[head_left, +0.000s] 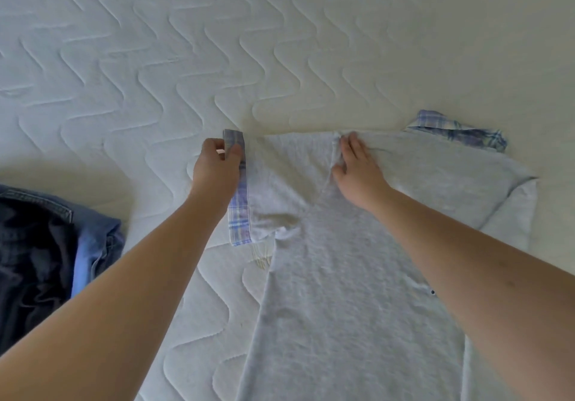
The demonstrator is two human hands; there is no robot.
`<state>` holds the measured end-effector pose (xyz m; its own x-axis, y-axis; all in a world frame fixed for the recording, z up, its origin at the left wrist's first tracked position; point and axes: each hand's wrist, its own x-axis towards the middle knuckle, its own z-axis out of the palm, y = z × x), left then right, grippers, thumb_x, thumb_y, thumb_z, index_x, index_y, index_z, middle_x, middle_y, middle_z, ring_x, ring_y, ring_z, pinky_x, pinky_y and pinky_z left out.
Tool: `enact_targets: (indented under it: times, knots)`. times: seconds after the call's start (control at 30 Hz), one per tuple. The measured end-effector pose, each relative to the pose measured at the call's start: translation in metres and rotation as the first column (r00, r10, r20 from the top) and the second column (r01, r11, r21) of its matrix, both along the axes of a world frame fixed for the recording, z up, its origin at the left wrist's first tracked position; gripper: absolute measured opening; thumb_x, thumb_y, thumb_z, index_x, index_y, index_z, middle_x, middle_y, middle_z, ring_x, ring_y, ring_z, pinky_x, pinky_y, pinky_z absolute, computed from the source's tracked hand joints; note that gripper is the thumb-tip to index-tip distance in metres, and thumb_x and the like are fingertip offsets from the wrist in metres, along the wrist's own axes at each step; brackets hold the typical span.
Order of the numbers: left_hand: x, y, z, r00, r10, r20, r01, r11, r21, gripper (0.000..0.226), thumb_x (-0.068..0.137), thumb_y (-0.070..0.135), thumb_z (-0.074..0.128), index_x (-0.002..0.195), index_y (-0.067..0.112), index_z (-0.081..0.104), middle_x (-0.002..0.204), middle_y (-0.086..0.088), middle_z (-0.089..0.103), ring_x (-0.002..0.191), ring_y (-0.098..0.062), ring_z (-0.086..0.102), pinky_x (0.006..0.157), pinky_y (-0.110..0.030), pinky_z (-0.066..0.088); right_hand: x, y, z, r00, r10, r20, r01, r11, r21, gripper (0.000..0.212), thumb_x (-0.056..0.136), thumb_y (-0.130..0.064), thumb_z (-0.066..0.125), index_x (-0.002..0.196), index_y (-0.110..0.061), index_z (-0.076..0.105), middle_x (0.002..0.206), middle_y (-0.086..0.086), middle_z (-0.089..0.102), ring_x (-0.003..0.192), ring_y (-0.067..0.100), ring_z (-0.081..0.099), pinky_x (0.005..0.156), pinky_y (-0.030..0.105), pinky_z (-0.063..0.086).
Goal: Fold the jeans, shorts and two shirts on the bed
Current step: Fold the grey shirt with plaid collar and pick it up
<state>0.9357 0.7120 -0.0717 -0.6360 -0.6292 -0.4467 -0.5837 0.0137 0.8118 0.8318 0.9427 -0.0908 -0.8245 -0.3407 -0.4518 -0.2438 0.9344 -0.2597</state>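
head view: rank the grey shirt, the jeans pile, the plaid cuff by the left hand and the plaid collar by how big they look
1. grey shirt, largest by far
2. jeans pile, cut off by the frame edge
3. plaid cuff and plaid collar: look alike, too close to rank

Two hands [217, 170], one shirt [342, 291], jeans [93, 232].

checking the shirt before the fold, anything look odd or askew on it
Yes: the grey shirt is bunched under the right hand, and a yellowish stain marks the mattress beside it.
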Motion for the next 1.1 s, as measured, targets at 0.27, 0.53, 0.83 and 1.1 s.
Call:
enact_targets:
  times: [0.27, 0.53, 0.83, 1.1]
  knots:
    - [0.019, 0.009, 0.005, 0.984, -0.15, -0.095, 0.168, 0.958, 0.23, 0.025, 0.085, 0.048, 0.069, 0.105, 0.033, 0.068, 0.094, 0.003, 0.076, 0.091, -0.017, 0.073, 0.09, -0.047, 0.057, -0.003, 0.005, -0.001, 0.999, 0.014, -0.051, -0.015, 1.0, -0.02, 0.07, 0.099, -0.031, 0.041, 0.157, -0.018, 0.005, 0.165, 0.001, -0.005, 0.151, 0.017, -0.004, 0.123, 0.036, 0.004]
    - [0.013, 0.026, 0.024, 0.961, -0.251, -0.115, 0.263, 0.959, 0.105, 0.017, 0.092, 0.04, 0.061, 0.092, 0.028, 0.073, 0.094, -0.023, 0.067, 0.081, -0.028, 0.065, 0.089, -0.052, 0.053, -0.015, 0.018, 0.024, 0.982, -0.168, -0.09, 0.137, 0.951, -0.279, 0.049, 0.097, -0.017, 0.047, 0.145, -0.012, 0.041, 0.152, 0.008, 0.038, 0.14, 0.027, 0.034, 0.113, 0.036, 0.03]
    - [0.008, 0.077, 0.086, 0.81, -0.545, -0.217, 0.515, 0.837, -0.185, 0.032, 0.097, 0.031, 0.058, 0.067, 0.021, 0.05, 0.052, 0.009, 0.04, 0.049, -0.003, 0.038, 0.048, -0.017, 0.032, -0.026, 0.046, 0.043, 0.871, -0.296, 0.392, 0.465, 0.753, -0.465, 0.024, 0.101, -0.012, 0.047, 0.114, -0.028, 0.059, 0.129, 0.01, 0.062, 0.109, 0.02, 0.059, 0.095, 0.031, 0.045]
    - [0.022, 0.198, 0.081, 0.582, -0.805, 0.115, 0.787, 0.521, -0.331, 0.021, 0.102, 0.037, 0.043, 0.114, 0.033, 0.059, 0.084, 0.003, 0.067, 0.08, -0.021, 0.065, 0.064, -0.03, 0.046, -0.011, 0.098, 0.063, 0.477, -0.508, 0.717, 0.864, 0.419, -0.278, 0.033, 0.101, -0.034, 0.045, 0.106, -0.011, 0.069, 0.085, 0.0, 0.076, 0.08, 0.017, 0.068, 0.075, 0.027, 0.049]
